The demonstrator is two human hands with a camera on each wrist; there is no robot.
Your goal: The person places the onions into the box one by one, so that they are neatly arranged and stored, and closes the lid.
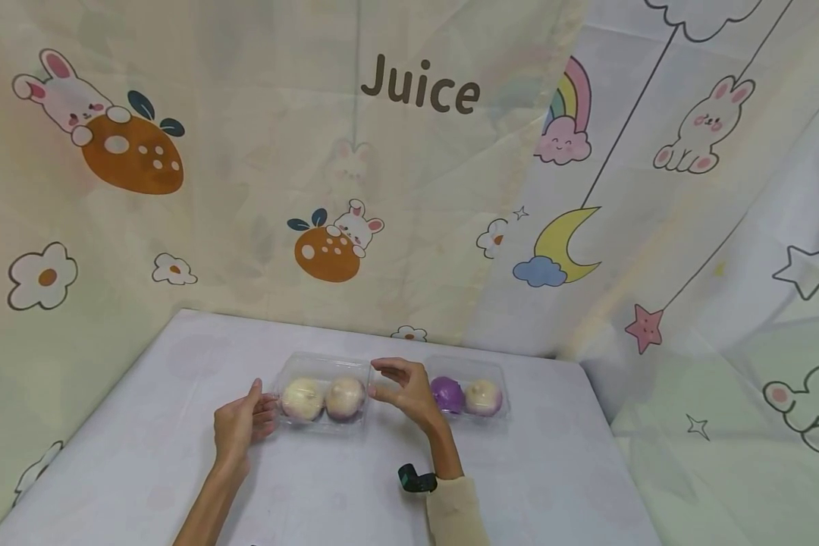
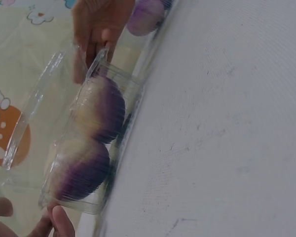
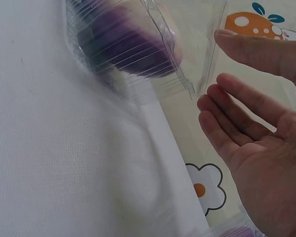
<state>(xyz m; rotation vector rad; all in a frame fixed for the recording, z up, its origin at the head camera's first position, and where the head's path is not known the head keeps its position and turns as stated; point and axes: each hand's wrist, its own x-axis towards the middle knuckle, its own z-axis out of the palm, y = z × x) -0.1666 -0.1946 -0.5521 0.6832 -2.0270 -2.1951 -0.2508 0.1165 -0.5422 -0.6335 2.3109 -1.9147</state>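
Note:
A clear plastic clamshell box (image 1: 323, 426) lies on the table, its lid (image 2: 20, 129) standing somewhat apart from the base. Inside sit two round cream-and-purple pieces, a left one (image 1: 302, 400) and a right one (image 1: 344, 398); their exact kind is unclear. At the box's left end is my left hand (image 1: 235, 428), thumb raised, its fingertips touching the plastic. My right hand (image 1: 409, 390) is by the opposite end with fingers extended and thumb apart, fingertips close to the lid edge. Whether they touch it I cannot tell.
A second clear box (image 1: 501, 413) stands to the right, partly behind my right wrist. It holds a purple ball (image 1: 447, 395) and a cream-and-purple one (image 1: 483, 398). Printed curtains (image 1: 246, 152) hang behind and beside the white table (image 1: 341, 493).

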